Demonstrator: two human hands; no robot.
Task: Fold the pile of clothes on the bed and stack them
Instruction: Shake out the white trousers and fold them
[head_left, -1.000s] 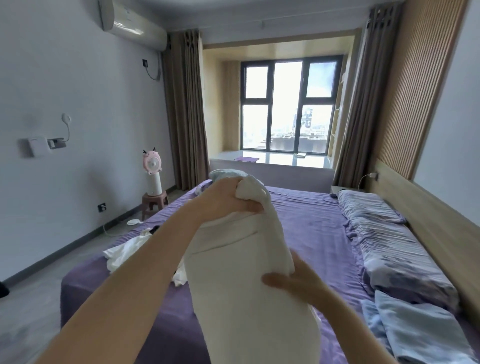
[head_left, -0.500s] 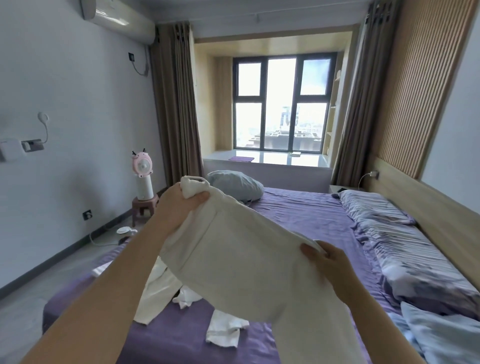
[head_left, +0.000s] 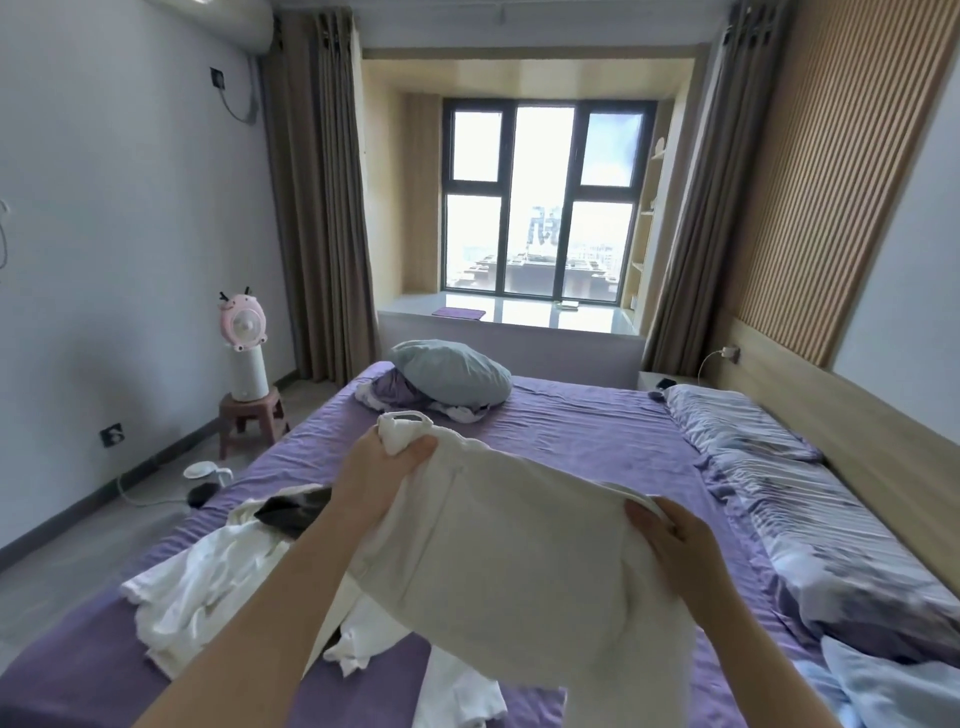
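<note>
A cream-white garment (head_left: 509, 551) is stretched in the air over the purple bed (head_left: 587, 441). My left hand (head_left: 376, 478) grips its far left corner, bunched with a loop sticking up. My right hand (head_left: 675, 545) pinches the right edge. Beneath it on the bed lies a loose pile of white clothes (head_left: 208, 587) with a dark item (head_left: 291, 512) in it. More white pieces lie under the garment near the front.
A grey pillow (head_left: 452, 374) sits on crumpled cloth at the bed's far end. Patterned pillows (head_left: 810, 499) and a light blue cloth (head_left: 893, 691) line the right side by the wooden headboard. A pink fan (head_left: 241, 327) stands on a stool (head_left: 249, 415) left of the bed.
The garment came down from upright in front of me to a spread, flatter hold. My hands moved apart and lower, uncovering the pile beneath.
</note>
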